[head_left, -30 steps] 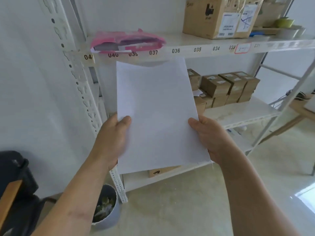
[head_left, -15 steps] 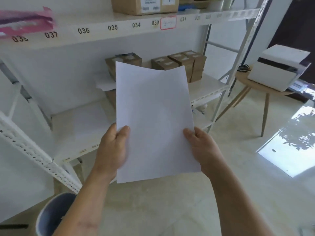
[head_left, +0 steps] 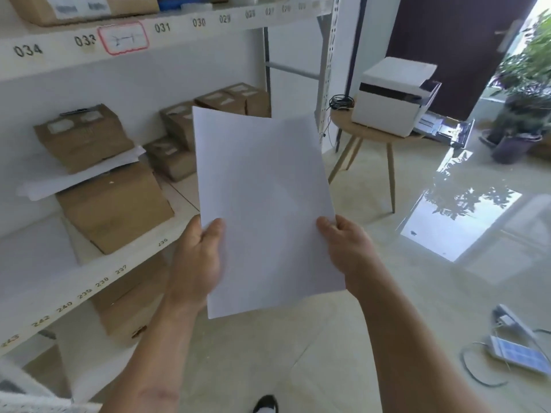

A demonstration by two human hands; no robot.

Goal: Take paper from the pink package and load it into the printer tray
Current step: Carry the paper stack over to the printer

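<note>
I hold a stack of white paper upright in front of me. My left hand grips its lower left edge and my right hand grips its lower right edge. The white printer sits on a small round wooden table at the upper right, well beyond the paper. Its tray sticks out open on the printer's right side. The pink package is out of view.
White numbered shelving with several brown cardboard boxes runs along the left. A power strip with cables lies on the tiled floor at the lower right. Potted plants stand by the doorway at the far right.
The view has swung right along the shelf; the pink package has left the frame and the printer has come closer. Both hands still hold the paper the same way.
</note>
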